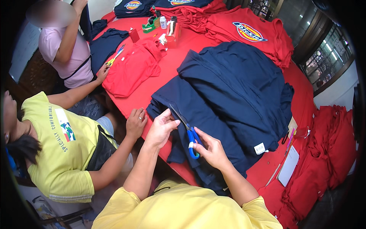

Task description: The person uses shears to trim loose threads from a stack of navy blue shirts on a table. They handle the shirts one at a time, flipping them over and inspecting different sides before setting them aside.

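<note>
My right hand [212, 149] grips a pair of scissors [192, 142] by its blue handles. The blades point away and to the left, over the near left edge of a navy garment [236, 87]. My left hand [164, 128] is beside the blades with thumb and fingers pinched together. What they pinch, if anything, is too small to make out. The navy garment belongs to a wide, loosely folded heap in front of me, with a white barcode tag [259, 148] on its near right part.
A red-covered table [187, 45] carries red shirts [248, 32], a red tape dispenser [173, 35] and a white bottle [163, 22]. At right lie a white pad [288, 166] and heaped red garments [324, 152]. Left, a yellow-shirted person's hand [103, 72] touches yellow-handled scissors [111, 61]; another person stands beyond.
</note>
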### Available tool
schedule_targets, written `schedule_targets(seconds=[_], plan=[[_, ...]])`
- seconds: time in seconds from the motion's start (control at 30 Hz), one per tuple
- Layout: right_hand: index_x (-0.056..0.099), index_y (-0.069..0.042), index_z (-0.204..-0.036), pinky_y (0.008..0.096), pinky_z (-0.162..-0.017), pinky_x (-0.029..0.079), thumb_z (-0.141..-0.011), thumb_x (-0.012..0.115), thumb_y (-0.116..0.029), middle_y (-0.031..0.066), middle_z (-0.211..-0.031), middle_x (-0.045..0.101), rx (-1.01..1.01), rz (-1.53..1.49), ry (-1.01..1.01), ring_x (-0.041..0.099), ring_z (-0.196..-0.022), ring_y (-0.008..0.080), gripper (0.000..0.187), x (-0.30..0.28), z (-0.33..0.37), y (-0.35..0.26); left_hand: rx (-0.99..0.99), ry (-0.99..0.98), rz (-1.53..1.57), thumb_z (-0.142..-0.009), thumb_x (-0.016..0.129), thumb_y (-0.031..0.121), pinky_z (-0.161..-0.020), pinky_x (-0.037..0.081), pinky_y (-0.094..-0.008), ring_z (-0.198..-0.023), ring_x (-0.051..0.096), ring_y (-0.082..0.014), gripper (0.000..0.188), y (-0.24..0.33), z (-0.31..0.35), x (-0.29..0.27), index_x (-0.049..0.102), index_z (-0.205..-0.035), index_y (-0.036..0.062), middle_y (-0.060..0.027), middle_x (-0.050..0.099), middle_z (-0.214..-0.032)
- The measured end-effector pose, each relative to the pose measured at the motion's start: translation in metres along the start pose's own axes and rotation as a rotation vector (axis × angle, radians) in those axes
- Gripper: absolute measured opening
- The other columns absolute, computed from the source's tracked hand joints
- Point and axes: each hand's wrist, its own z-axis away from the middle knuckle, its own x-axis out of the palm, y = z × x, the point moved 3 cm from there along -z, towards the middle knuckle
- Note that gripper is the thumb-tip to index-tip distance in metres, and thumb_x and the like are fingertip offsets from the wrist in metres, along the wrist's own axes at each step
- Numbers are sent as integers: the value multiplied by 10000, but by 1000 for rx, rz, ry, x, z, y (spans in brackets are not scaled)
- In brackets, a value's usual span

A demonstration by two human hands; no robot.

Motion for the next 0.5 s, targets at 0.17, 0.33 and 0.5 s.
schedule_targets(seconds=[0.17, 0.33, 0.5], plan=[[492, -43, -1339, 248, -518, 524, -901, 559, -60, 76, -871, 602, 130, -33, 7, 573, -666, 91, 443, -5, -6, 4, -2, 55, 68, -858, 583, -10, -754, 447, -236, -850, 565, -90, 234, 4, -5, 5, 591, -1090, 23, -27, 620, -982], [489, -30, -1339, 243, -582, 530, -884, 612, -109, 92, -933, 623, 12, 31, -5, 584, -688, 99, 477, -2, -10, -1, 60, 81, 100, -870, 577, -10, -761, 436, -227, -839, 553, -72, 234, 0, -22, -13, 582, -1102, 16, -14, 611, -973], [466, -30, -1358, 232, -561, 506, -886, 620, -128, 62, -923, 624, -159, 78, 7, 571, -687, 84, 506, 0, -28, 9, 57, 80, -13, -851, 599, -22, -745, 436, -210, -836, 552, -70, 255, 8, -18, -6, 579, -1103, 12, -12, 603, -969]])
